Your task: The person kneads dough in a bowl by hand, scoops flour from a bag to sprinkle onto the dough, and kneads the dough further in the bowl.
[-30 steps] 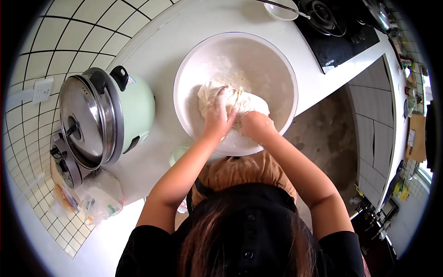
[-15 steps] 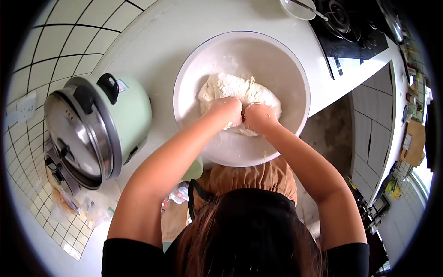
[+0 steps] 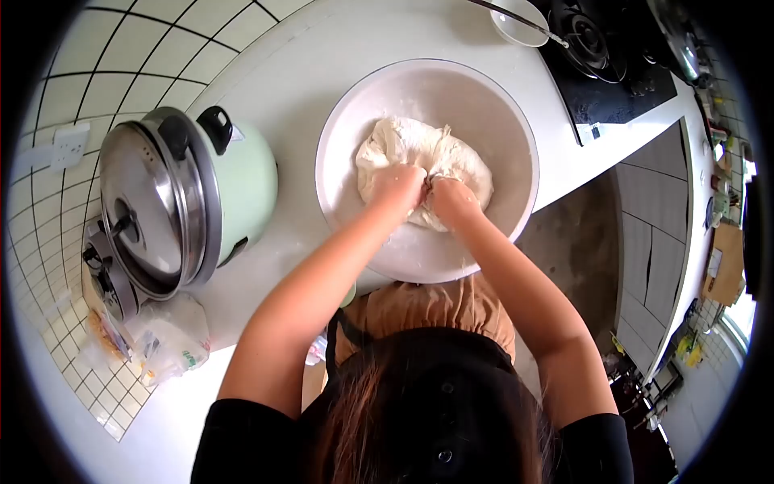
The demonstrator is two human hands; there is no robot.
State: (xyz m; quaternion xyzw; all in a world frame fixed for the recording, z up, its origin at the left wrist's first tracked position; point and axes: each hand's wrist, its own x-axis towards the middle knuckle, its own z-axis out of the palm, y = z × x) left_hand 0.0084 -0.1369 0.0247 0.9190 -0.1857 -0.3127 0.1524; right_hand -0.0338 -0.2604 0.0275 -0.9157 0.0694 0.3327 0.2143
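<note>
A large pale lump of dough [image 3: 415,141] lies in a wide white basin [image 3: 339,113] with a thin blue rim. My left hand [image 3: 399,189] is closed and pressed into the near side of the dough, its fingers curled in. Close beside it, my right hand [image 3: 454,200] is also closed on the dough, with bits of dough stuck to the skin. A crease runs through the lump between the two hands. My fingertips are partly hidden in the dough.
A green rice cooker [image 3: 250,177] with a metal lid stands on the left of the white counter [image 3: 282,73]. At the back right are a white bowl [image 3: 516,28] with a long-handled utensil and a black gas stove [image 3: 613,97]. A plastic bag [image 3: 173,339] lies at lower left.
Both hands stay in the dough, and its folds have shifted, with the top looking smoother and rounder. The camera view has tilted slightly, so the cooker and basin sit a little further right.
</note>
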